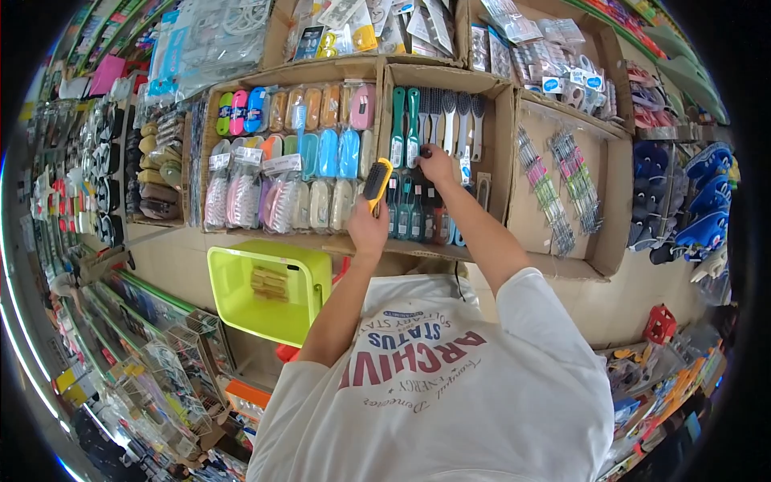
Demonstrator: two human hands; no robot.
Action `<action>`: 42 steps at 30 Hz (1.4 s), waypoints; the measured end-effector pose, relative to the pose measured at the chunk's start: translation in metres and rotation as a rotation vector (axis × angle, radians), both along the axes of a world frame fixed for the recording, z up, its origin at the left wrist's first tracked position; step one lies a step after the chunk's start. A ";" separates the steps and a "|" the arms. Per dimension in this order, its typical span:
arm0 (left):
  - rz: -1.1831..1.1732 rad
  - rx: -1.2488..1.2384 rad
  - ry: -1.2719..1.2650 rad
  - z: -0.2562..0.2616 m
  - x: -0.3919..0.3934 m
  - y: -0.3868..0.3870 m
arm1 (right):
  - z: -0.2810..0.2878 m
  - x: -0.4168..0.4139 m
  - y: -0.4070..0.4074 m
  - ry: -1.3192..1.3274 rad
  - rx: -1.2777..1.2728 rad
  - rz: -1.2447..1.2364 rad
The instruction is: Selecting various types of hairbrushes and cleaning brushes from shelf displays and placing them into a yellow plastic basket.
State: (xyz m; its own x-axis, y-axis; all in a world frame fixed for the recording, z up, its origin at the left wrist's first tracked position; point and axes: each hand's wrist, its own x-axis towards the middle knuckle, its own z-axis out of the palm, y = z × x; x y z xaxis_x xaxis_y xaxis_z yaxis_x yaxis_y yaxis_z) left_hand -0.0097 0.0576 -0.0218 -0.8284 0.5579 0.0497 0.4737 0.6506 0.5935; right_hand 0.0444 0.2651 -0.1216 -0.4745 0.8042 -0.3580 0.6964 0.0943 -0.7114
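My left hand (pixel 368 228) grips a yellow hairbrush (pixel 379 182) with black bristles, its head pointing up and away from me. My right hand (pixel 438 166) reaches into a cardboard box (pixel 497 126) of brushes. Its fingers are at a small dark object (pixel 426 153), perhaps a handle end; whether they grip it is hard to tell. Two green-handled brushes (pixel 412 126) lie just left of those fingers. Grey and white brushes (pixel 449 120) stand in a row beyond the hand. Nearer to me, packaged teal-handled brushes (pixel 403 208) fill the front of the box.
Left of the brushes, a box holds wrapped scrub brushes (pixel 278 205) and colourful cases (pixel 348 153). Metal hangers or clips (pixel 545 190) lie in the right box. A lime-green basket (pixel 271 247) with wooden pieces (pixel 269 283) stands below. Shelving (pixel 150 307) lines the left.
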 end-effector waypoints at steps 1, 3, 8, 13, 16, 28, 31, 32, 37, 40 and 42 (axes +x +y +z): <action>0.004 -0.002 -0.008 -0.001 0.000 0.000 | -0.003 -0.001 0.001 0.032 -0.037 -0.021; 0.007 -0.004 -0.018 -0.002 0.000 0.001 | -0.009 -0.001 0.002 0.064 -0.074 -0.043; -0.002 0.005 0.021 -0.002 -0.002 -0.001 | -0.007 -0.003 0.001 0.064 -0.124 -0.063; 0.002 0.024 0.053 0.001 -0.002 -0.001 | -0.022 0.001 0.005 0.064 -0.134 -0.024; -0.041 0.035 0.108 -0.002 0.001 0.005 | -0.049 0.020 0.014 0.115 -0.182 -0.083; -0.052 0.010 0.066 -0.001 0.000 -0.003 | 0.180 0.010 -0.035 0.338 -0.917 0.199; -0.047 -0.013 0.059 0.003 0.000 -0.003 | 0.180 0.018 -0.036 0.380 -0.961 0.070; -0.037 -0.033 0.071 0.005 0.000 -0.002 | 0.179 0.022 -0.035 0.379 -0.958 0.073; 0.039 0.063 0.203 0.017 0.001 0.003 | 0.195 0.064 -0.014 0.673 -1.106 -0.162; 0.052 0.112 0.203 0.016 0.001 0.005 | 0.191 0.096 0.006 0.673 -0.959 -0.115; 0.053 0.105 0.187 0.012 0.000 0.003 | 0.198 0.106 0.011 0.694 -0.929 -0.013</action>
State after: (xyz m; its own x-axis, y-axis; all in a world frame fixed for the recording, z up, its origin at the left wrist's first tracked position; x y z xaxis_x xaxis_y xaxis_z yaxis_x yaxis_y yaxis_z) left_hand -0.0098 0.0603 -0.0100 -0.8274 0.4972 0.2612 0.5488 0.6168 0.5643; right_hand 0.1507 0.2762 0.0761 -0.7941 0.3744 -0.4788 0.1261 -0.6691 -0.7324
